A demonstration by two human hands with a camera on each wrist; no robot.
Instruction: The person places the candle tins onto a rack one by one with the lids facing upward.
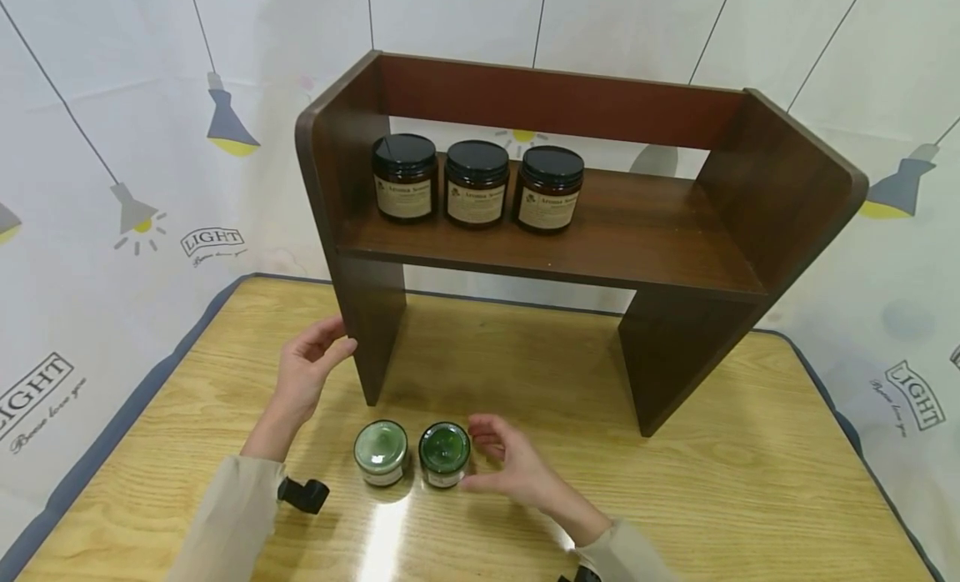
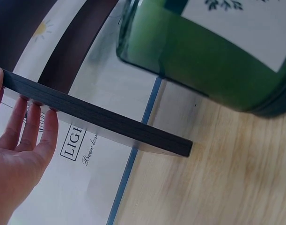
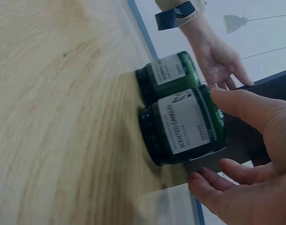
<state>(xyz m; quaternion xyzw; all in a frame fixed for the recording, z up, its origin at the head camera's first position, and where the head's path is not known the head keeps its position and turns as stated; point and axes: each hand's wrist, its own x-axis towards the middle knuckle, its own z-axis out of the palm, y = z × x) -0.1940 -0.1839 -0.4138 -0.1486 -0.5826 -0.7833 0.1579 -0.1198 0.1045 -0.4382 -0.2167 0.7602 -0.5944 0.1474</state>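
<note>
My left hand (image 1: pixel 307 365) rests at the left side panel (image 2: pixel 100 112) of a dark brown wooden shelf. Its thumb lies on the front edge and its fairly straight fingers touch the outer face. Two green glass scented candle jars stand lid-down on the table: a paler-looking one (image 1: pixel 381 449) on the left and a darker one (image 1: pixel 445 450) beside it. At the right of the darker jar (image 3: pixel 187 122), my right hand (image 1: pixel 517 465) is spread with thumb and fingers apart. The thumb tip overlaps that jar in the right wrist view; contact cannot be made out.
Three dark amber jars with black lids, the middle one (image 1: pixel 476 183) among them, stand in a row at the left of the shelf board (image 1: pixel 645 232). The shelf's right panel (image 1: pixel 675 357) meets the wooden table (image 1: pixel 720 482). A printed curtain (image 1: pixel 465 23) hangs behind.
</note>
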